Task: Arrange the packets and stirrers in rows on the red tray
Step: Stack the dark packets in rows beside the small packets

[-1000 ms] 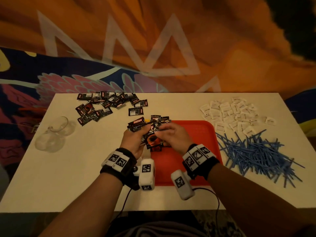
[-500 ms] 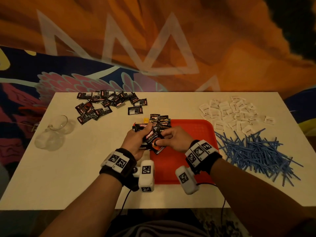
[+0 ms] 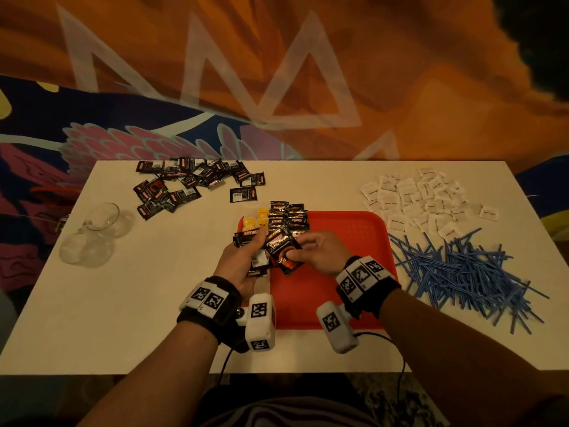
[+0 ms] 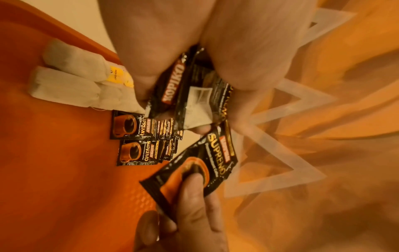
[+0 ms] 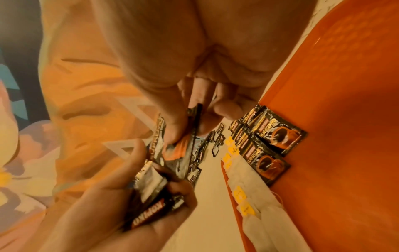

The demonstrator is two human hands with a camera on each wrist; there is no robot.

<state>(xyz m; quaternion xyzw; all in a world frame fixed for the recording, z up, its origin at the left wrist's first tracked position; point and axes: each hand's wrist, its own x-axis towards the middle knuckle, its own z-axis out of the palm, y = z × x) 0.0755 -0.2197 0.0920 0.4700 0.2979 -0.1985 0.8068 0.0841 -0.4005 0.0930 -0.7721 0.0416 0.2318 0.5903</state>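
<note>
The black coffee packet (image 3: pixel 284 252) with the orange cup printed on it is pinched at its lower end between the thumb and fingers of the right hand (image 3: pixel 318 252), tilted, just above the near-left part of the red tray (image 3: pixel 348 241). Beside it, the left hand (image 3: pixel 243 265) grasps a small stack of packets (image 3: pixel 251 241) between thumb and curled fingers, touching the pinched packet's edge. Just beyond both hands, two short rows of coffee packets (image 3: pixel 288 215) lie overlapped on the tray's far-left corner, with tea bags (image 3: pixel 255 221) bearing yellow tags just left of them along the tray's left rim. Well beyond the left hand lies a loose heap of dark packets (image 3: pixel 191 183). To the right of the right hand sits a pile of blue stirrers (image 3: pixel 462 269), and beyond that, white sugar packets (image 3: pixel 415 198).
</note>
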